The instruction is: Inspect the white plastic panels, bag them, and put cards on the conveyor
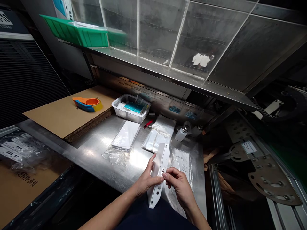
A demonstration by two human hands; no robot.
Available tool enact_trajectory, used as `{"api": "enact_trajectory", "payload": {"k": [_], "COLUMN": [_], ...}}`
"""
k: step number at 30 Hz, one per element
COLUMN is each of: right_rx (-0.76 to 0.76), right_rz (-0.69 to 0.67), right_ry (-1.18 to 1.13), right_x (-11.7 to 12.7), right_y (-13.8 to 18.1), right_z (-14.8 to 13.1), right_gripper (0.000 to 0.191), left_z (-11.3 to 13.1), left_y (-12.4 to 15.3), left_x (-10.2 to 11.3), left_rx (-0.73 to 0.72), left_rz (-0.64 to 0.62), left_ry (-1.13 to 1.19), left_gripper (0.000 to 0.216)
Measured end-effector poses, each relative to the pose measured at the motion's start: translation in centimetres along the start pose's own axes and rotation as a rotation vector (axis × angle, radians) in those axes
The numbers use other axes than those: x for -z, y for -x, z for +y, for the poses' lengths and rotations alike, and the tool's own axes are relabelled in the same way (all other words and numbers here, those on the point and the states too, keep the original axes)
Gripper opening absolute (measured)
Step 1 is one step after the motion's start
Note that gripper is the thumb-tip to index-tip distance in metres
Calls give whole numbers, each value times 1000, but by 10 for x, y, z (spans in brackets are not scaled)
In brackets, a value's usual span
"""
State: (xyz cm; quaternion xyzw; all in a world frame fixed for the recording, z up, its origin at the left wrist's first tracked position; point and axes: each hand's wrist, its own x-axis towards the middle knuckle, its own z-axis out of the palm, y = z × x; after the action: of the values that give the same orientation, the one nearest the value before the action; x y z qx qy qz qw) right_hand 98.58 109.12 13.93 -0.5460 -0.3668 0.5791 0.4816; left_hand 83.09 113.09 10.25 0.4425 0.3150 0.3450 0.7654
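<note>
A long white plastic housing with holes and slots along its narrow side stands tilted in front of me. My left hand grips it around the middle, thumb on the near side. The fingers of my right hand are pinched together against the slotted side; whatever they hold, if anything, is too small to make out. Just right of the housing, a flat white part in a clear bag lies on the metal table, partly behind my right hand. Beyond the housing sits a stack of clear plastic bags.
On the steel table are a bagged white sheet stack, a grey bin, a red pen-like item and a white pump bottle. A tape dispenser rests on cardboard. A metal shelf overhangs the back.
</note>
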Motion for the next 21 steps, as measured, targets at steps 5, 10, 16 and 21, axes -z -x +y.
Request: {"api": "enact_trajectory", "payload": {"k": [5,10,16,21], "right_rx": [0,1,3,4], "right_rz": [4,7,10,15], "right_ry": [0,-2,-1,2], "right_x": [0,0,0,-1], "right_y": [0,0,1,1], "right_z": [1,1,1,1], "right_gripper": [25,26,26,27], "left_z": [1,1,0,0], "left_y": [0,1,1,0], "left_x": [0,0,1,1], "left_rx": [18,15,10,7], "left_rz": [3,-12,-20,-14], "left_ry": [-6,-10,-8,-13], "left_gripper": [91,92,91,92]}}
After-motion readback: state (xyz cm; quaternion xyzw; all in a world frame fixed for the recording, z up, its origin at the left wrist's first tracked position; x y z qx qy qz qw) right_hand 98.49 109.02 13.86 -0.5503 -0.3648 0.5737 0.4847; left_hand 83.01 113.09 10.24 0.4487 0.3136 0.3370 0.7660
